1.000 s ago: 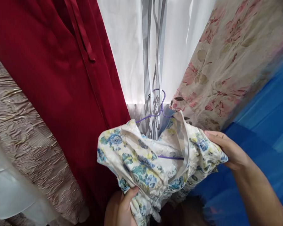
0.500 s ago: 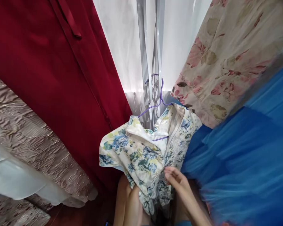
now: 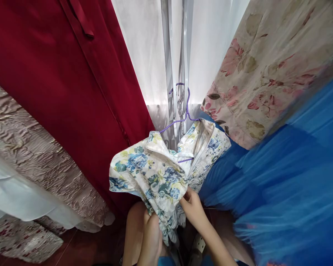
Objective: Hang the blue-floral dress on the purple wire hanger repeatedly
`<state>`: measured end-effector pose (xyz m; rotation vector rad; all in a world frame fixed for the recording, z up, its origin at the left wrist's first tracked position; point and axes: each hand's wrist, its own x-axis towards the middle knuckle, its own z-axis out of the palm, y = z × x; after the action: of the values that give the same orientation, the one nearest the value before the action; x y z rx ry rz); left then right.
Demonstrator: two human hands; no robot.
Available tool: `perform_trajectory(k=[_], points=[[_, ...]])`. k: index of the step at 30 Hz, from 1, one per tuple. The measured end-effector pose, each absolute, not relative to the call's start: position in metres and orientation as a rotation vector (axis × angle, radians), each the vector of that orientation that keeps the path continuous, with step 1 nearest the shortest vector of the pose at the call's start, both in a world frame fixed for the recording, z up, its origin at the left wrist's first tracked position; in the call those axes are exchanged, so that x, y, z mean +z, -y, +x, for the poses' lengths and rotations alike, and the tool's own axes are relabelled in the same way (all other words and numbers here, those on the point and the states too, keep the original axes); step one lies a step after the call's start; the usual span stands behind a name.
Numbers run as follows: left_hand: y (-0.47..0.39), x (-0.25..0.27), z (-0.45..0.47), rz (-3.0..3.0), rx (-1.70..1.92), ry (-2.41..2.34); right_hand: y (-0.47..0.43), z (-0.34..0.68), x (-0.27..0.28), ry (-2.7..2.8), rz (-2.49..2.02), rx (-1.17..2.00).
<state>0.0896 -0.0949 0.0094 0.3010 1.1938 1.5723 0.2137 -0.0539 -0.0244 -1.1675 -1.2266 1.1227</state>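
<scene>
Currently, white blue-floral fabric garment (image 3: pixel 158 173); left hand (image 3: pixel 152 229) and right hand (image 3: pixel 192 207), grips pinching it; uneven tugging could slide it off thin purple hanger (image 3: pixel 187 113).

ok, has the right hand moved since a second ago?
Yes: left and lower in view, closer to the hanging red garment. The right hand is now at the blue-floral garment's front.

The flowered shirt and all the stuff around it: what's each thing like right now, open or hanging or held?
Flowered shirt: on the hanger, neck open, creased.
Purple hanger: inside the shirt, hook sticking out.
Left hand: closed on the shirt.
Right hand: pinching the shirt's front.
Red cloth: hanging.
Blue cloth: hanging in folds.
</scene>
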Motion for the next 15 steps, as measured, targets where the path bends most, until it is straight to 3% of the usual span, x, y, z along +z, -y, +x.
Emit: perform_trajectory(k=[15], points=[[0.090,-0.003,0.072,0.428,1.642,-1.306,0.073,0.235,-0.005,1.153,-1.054,1.285]])
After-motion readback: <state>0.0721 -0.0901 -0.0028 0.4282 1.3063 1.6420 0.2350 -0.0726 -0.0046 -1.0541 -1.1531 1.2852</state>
